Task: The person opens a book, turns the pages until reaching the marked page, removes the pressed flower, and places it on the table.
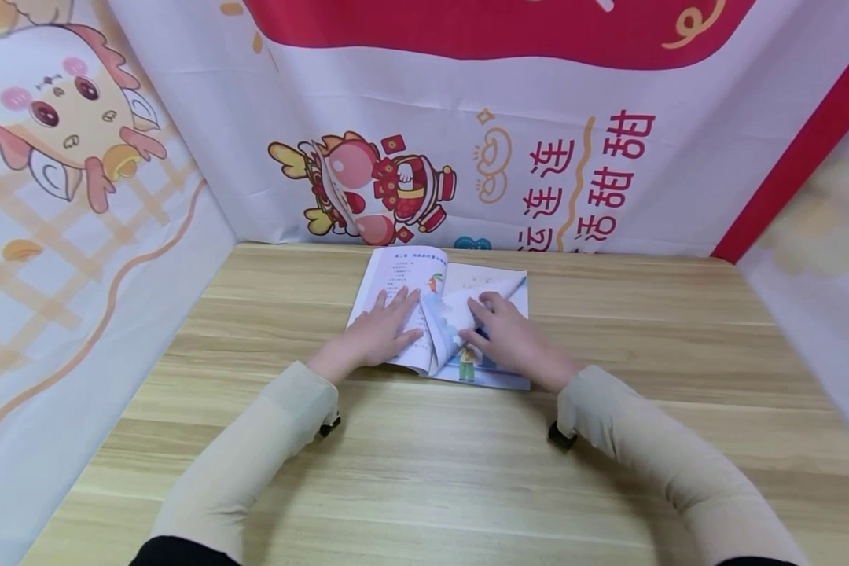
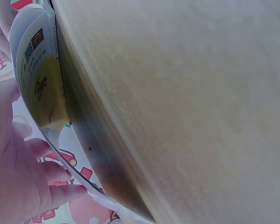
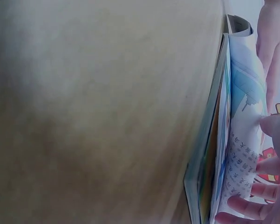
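An open book (image 1: 399, 275) with printed text and coloured pictures lies on the wooden table. My left hand (image 1: 382, 326) rests on its left page, fingers spread, the thumb pointing toward the spine. In the left wrist view the fingers (image 2: 60, 177) lie over the curved page near the cover's yellow back. A right-hand page (image 1: 446, 318) is folded over diagonally, bulging near the spine. On that fold rests my right hand (image 1: 505, 334), its fingers spread and slightly bent. The right wrist view shows the rolled page (image 3: 244, 135) bowed above the stacked pages, with fingertips touching it.
The wooden table (image 1: 439, 464) extends in front of the book and to both sides. Behind it hangs a white and red printed cloth (image 1: 410, 86) with cartoon figures and lettering. Another patterned cloth (image 1: 64, 259) stands along the left side.
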Available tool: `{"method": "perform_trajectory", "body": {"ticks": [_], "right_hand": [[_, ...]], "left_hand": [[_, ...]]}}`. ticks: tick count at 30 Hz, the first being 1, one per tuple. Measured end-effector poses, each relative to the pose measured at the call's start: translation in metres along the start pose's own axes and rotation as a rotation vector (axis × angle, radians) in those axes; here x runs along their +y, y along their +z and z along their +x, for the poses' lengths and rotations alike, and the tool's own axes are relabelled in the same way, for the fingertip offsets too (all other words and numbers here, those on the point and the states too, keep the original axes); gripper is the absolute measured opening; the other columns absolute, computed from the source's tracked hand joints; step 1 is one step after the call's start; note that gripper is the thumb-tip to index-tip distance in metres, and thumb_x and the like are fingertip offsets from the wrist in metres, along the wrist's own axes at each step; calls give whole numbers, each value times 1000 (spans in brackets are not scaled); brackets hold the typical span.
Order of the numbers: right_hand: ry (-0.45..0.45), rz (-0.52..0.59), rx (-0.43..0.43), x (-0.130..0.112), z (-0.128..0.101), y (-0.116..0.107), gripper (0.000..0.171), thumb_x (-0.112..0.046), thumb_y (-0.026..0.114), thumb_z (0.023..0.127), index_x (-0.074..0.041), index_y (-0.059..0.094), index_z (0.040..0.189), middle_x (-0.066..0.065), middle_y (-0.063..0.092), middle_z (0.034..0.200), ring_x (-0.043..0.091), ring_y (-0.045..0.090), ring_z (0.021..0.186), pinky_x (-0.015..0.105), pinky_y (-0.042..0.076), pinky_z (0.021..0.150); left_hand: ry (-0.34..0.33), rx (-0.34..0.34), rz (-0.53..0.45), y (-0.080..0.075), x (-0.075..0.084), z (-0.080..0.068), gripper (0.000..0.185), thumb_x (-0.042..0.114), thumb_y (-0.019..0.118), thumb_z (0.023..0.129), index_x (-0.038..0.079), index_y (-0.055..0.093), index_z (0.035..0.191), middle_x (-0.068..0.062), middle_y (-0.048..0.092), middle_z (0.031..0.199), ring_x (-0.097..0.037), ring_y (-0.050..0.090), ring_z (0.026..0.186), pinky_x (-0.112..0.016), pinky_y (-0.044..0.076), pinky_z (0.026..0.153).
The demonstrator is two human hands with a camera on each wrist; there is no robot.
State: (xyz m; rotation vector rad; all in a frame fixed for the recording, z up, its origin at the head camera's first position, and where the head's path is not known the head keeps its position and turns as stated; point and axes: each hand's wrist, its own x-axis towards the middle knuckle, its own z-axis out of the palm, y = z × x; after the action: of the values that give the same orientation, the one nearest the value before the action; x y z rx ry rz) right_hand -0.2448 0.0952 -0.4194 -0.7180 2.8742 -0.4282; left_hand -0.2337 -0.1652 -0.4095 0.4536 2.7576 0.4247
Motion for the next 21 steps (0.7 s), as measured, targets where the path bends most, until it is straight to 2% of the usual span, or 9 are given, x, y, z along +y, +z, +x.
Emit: {"method": "perform_trajectory", "body": {"ticks": [7, 13, 21], "right_hand": [[-40, 20, 13, -5, -2, 0, 67, -50, 53, 105, -15, 36, 160, 14, 27, 165, 38, 35, 147, 56, 35, 115], [-81, 5, 24, -16, 0, 4, 64, -49, 55, 104, -20, 40, 160, 10, 27, 167, 38, 34, 147, 58, 37, 113], [-152, -24, 74, -28, 4, 10, 60, -45, 58, 104, -19, 46, 156, 11, 31, 165, 35, 31, 150, 56, 37, 114]], "left_hand": [[41, 41, -34, -3, 2, -1, 76, 47, 47, 108, 19, 9, 167, -8, 3, 172, -45, 1, 154, -70, 17, 116], [99, 48, -78, -5, 5, -4, 67, 38, 44, 109, 20, 14, 167, -9, 4, 171, -44, 1, 154, -61, 15, 121], [93, 62, -51, -6, 8, -4, 69, 49, 44, 108, 20, 20, 166, -8, 8, 172, -41, 3, 155, -64, 19, 119]]}}
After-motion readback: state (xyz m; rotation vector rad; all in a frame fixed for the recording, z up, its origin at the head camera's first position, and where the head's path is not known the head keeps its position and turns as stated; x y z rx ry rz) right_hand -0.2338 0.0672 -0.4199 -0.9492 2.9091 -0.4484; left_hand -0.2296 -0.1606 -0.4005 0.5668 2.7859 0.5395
